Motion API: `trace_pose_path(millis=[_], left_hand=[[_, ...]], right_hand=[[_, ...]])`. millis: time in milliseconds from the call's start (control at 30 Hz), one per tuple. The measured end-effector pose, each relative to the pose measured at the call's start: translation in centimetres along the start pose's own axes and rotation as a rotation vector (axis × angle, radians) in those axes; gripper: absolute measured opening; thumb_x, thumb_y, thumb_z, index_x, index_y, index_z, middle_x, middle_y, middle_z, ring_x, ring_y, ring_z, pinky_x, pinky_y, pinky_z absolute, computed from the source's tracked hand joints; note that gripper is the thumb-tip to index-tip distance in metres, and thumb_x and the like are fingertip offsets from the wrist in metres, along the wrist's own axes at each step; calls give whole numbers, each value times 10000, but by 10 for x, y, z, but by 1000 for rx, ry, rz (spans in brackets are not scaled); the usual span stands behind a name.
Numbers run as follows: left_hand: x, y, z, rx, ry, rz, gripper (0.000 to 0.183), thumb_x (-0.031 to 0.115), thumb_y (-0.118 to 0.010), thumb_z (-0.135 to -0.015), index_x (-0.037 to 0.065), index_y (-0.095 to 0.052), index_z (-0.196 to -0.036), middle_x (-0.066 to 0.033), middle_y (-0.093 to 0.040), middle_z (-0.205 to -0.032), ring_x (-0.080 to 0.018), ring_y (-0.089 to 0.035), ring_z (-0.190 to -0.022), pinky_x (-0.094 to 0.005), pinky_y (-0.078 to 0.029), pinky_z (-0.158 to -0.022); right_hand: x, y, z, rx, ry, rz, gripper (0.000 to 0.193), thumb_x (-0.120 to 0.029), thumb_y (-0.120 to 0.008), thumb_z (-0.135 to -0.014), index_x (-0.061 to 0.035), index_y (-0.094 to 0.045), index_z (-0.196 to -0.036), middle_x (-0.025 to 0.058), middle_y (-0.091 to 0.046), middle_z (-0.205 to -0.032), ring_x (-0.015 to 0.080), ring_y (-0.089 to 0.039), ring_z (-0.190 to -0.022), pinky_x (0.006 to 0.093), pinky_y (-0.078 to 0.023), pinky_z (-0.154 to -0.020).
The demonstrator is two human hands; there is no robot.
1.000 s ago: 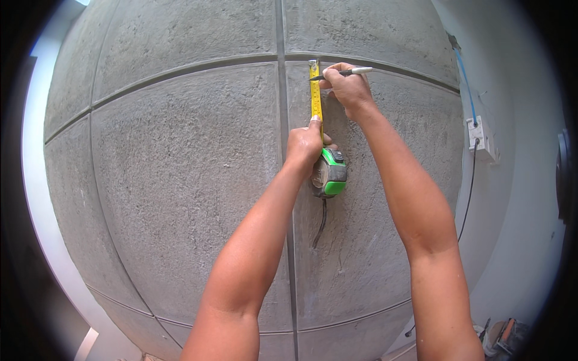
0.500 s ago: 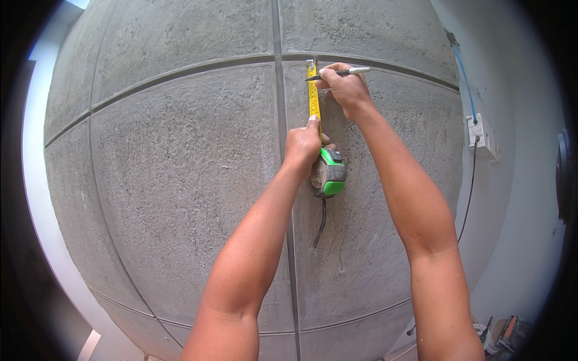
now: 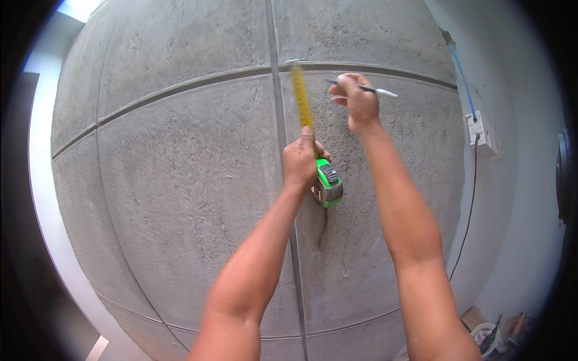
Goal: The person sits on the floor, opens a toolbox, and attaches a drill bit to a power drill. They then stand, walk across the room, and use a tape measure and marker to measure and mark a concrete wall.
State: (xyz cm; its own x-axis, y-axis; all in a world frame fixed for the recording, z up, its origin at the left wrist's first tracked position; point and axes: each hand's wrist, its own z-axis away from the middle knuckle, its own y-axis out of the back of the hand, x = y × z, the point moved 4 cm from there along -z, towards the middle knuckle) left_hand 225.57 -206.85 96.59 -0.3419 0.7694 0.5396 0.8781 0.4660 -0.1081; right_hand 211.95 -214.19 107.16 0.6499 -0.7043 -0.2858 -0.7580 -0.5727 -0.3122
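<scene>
My left hand (image 3: 302, 159) grips the yellow blade of a tape measure (image 3: 330, 185), thumb pressed on the blade. The green and black case hangs just below the hand, with a dark strap under it. Upward from my thumb runs the blade (image 3: 303, 99), tilted to the left and smeared by motion, its tip near the horizontal groove. To the right of it, my right hand (image 3: 358, 103) pinches a marker pen (image 3: 385, 92) with a dark body and a white end. The pen's dark tip points left toward the blade, apart from it.
A grey concrete wall (image 3: 186, 180) with grooves dividing it into large panels fills the middle. On the right, a white electrical box (image 3: 481, 135) carries a blue conduit and a black cable. At lower right lie a white bucket (image 3: 484, 337) and tools.
The blade's tip has swung left and the blade now leans. My right hand has drawn the pen right and slightly down, away from the blade. The tape case sits a little lower.
</scene>
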Motion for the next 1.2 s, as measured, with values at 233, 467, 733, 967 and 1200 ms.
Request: trace_pose_path(millis=[233, 467, 733, 967, 1200], left_hand=[[-14, 15, 13, 218, 0, 461, 559, 498, -466, -1082, 21, -567, -810, -149, -641, -684, -284, -680, -622, -413, -584, -616], [-11, 13, 15, 150, 17, 397, 564, 514, -472, -1076, 23, -568, -814, -141, -637, -682, -276, -680, -627, -405, -572, -604], [-12, 14, 13, 130, 33, 362, 568, 525, -469, -1074, 27, -571, -819, -135, -636, -681, -265, -682, -632, -394, -569, -601], [-12, 14, 14, 127, 42, 352, 563, 511, -465, -1080, 24, -579, -821, -134, -636, -675, -257, -675, -620, -386, -564, -597], [-13, 13, 13, 130, 36, 368, 558, 505, -466, -1082, 25, -579, -818, -133, -633, -672, -256, -673, -621, -388, -567, -600]], right_hand=[[21, -26, -5, -198, 280, 327, 234, -214, -693, -872, -18, -756, -983, 102, -743, -837, 173, -702, -772, 335, -561, -706], [30, -25, -1, -161, 286, 337, 235, -221, -698, -884, -29, -761, -1005, 116, -754, -854, 184, -713, -783, 340, -565, -724], [27, -27, 0, -159, 304, 351, 248, -232, -704, -887, -31, -766, -1018, 116, -759, -864, 196, -717, -792, 350, -564, -731], [28, -27, -2, -216, 270, 427, 245, -223, -697, -942, -3, -748, -1036, 85, -766, -914, 140, -708, -868, 304, -565, -787], [27, -28, -4, -150, 295, 326, 263, -250, -724, -888, -28, -770, -1021, 122, -761, -888, 199, -712, -817, 357, -564, -745]])
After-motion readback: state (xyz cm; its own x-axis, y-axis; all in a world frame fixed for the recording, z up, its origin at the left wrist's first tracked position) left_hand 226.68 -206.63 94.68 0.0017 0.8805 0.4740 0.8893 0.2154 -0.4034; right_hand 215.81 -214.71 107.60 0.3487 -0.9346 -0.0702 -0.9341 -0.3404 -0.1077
